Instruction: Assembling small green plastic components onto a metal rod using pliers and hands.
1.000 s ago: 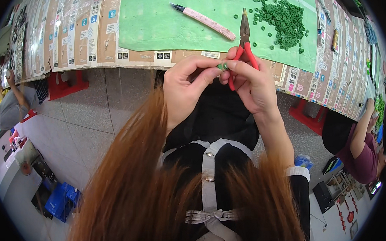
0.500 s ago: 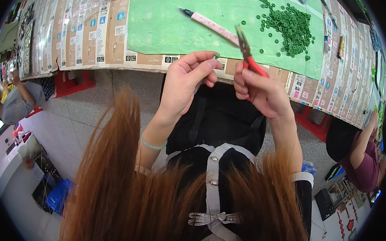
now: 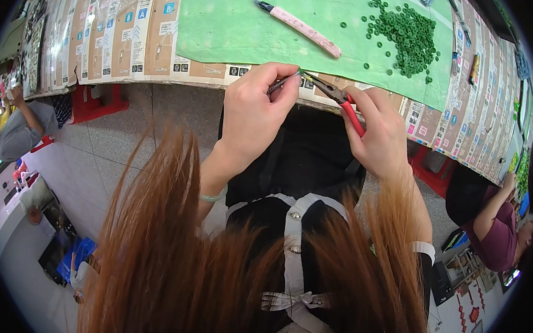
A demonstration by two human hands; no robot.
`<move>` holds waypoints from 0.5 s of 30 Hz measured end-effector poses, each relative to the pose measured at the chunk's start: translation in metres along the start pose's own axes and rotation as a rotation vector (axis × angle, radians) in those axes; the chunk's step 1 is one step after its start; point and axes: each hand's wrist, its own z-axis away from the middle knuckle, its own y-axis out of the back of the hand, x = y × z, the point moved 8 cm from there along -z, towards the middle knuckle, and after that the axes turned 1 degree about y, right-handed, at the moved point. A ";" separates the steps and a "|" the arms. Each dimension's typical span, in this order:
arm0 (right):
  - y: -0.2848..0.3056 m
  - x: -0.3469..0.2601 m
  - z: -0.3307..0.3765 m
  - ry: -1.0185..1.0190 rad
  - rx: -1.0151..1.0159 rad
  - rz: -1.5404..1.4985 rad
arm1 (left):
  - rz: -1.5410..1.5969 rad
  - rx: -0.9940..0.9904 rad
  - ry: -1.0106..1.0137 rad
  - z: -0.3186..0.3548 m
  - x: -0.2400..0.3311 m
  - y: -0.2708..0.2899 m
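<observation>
My left hand (image 3: 254, 108) is closed, pinching a small green piece (image 3: 299, 72) between thumb and fingertips at the table's near edge. A thin dark metal thing (image 3: 278, 84) also shows between its fingers; its kind is hard to make out. My right hand (image 3: 381, 135) is wrapped round red-handled needle-nose pliers (image 3: 352, 115). Their jaws point left and meet the green piece at my left fingertips. Beyond my hands, a pink pen-like tool with a dark tip (image 3: 304, 31) lies on the green sheet (image 3: 216, 28). Small green rings (image 3: 410, 38) are heaped at its right.
Printed cardboard covers the table (image 3: 119, 50) round the sheet. A battery-like cylinder (image 3: 474, 69) lies at the right. Red stools (image 3: 98, 104) stand under the table edge. One person (image 3: 24, 126) sits at far left, another (image 3: 497, 227) at far right.
The pliers have swung down and left from pointing upward, and their jaws now reach the green piece. My left hand has turned, its back now facing up.
</observation>
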 end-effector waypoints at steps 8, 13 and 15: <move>-0.009 0.008 0.001 -0.092 -0.087 -0.205 | -0.032 -0.024 -0.146 -0.001 0.011 0.003; -0.035 0.021 0.010 -0.294 -0.269 -0.575 | 0.256 -0.025 -0.031 0.002 -0.004 0.000; -0.046 0.025 0.018 -0.408 -0.365 -0.756 | 0.432 -0.111 0.152 0.003 -0.015 -0.008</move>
